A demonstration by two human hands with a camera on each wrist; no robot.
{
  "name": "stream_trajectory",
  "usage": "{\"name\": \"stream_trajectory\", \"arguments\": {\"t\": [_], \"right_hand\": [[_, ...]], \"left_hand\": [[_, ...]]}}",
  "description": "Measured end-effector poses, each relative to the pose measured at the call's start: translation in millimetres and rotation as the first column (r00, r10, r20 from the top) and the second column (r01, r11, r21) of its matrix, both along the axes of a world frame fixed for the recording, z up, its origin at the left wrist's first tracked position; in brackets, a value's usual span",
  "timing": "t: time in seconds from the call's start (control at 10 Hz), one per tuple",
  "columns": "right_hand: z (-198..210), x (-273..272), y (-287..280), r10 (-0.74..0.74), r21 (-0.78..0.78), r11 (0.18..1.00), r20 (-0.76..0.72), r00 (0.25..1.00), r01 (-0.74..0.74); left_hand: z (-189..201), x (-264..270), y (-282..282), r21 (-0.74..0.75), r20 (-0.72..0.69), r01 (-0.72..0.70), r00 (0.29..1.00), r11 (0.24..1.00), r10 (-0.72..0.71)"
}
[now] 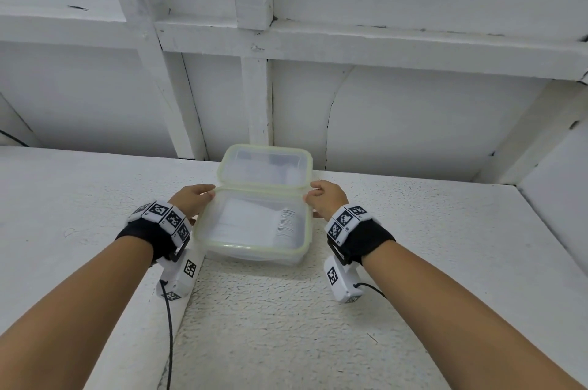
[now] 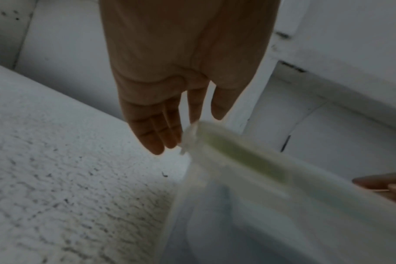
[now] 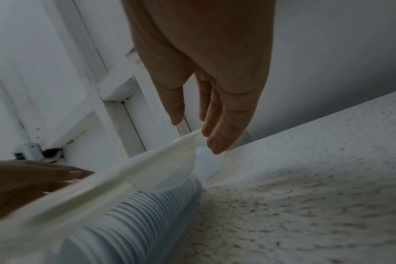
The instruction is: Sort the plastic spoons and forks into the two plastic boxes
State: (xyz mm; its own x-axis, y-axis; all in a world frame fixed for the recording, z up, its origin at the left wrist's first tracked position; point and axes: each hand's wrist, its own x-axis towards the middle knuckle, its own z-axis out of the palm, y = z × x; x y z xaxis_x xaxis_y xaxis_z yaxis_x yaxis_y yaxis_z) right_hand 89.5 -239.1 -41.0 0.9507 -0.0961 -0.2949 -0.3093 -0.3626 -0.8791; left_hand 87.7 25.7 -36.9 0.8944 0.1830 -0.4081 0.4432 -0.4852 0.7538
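Note:
Two clear plastic boxes with pale green lid seals stand one behind the other on the white table. The far box [image 1: 264, 165] is lidded, with faint white shapes inside. On the near box [image 1: 254, 257] lies its lid [image 1: 251, 217] [image 2: 249, 160] [image 3: 97, 180]. My left hand [image 1: 195, 198] [image 2: 192, 114] pinches the lid's far left corner between thumb and fingers. My right hand [image 1: 324, 198] [image 3: 192, 123] pinches its far right corner the same way. A ribbed stack of white plastic cutlery [image 1: 288, 225] [image 3: 147, 205] shows through the near box; whether spoons or forks I cannot tell.
The textured white table [image 1: 413, 230] ends at a white wall [image 1: 413, 122] with painted wooden frames close behind the far box. A raised white ledge [image 1: 553, 186] borders the table on the right. A black cable [image 1: 168, 335] hangs from my left wrist camera.

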Motion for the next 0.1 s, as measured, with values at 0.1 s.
{"name": "stream_trajectory", "arguments": {"t": [0.1], "right_hand": [[0.7,-9.3,-12.5,0.031,-0.039,0.999,0.021,0.999,-0.030]], "left_hand": [[-1.6,-3.7,3.6,0.068,0.046,-0.007,0.999,0.998,0.004]]}}
